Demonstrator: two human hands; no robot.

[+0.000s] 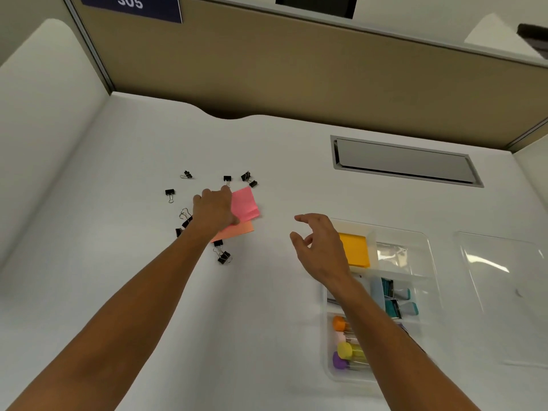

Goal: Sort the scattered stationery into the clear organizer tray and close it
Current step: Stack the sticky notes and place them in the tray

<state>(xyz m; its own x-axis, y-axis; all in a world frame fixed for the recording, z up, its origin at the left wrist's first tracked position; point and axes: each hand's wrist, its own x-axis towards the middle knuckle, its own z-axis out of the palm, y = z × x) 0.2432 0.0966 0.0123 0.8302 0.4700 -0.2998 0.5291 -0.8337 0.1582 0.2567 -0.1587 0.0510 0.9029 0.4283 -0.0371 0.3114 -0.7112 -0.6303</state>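
Note:
My left hand [213, 209] rests palm down on a pink sticky-note pad [245, 203], which overlaps an orange pad [237, 230] on the white desk. Whether its fingers grip the pink pad is hidden. Several black binder clips [170, 193] lie scattered around these pads. My right hand [318, 244] hovers open, fingers spread, at the left edge of the clear organizer tray [424, 247]. The tray holds a yellow pad [354, 250], teal-capped items [398, 301] and coloured highlighters [345, 350]. Its clear lid [504, 295] lies flat to the right.
A grey cable hatch [403, 161] is set in the desk behind the tray. Tan partition walls [296, 63] close the desk at the back and sides.

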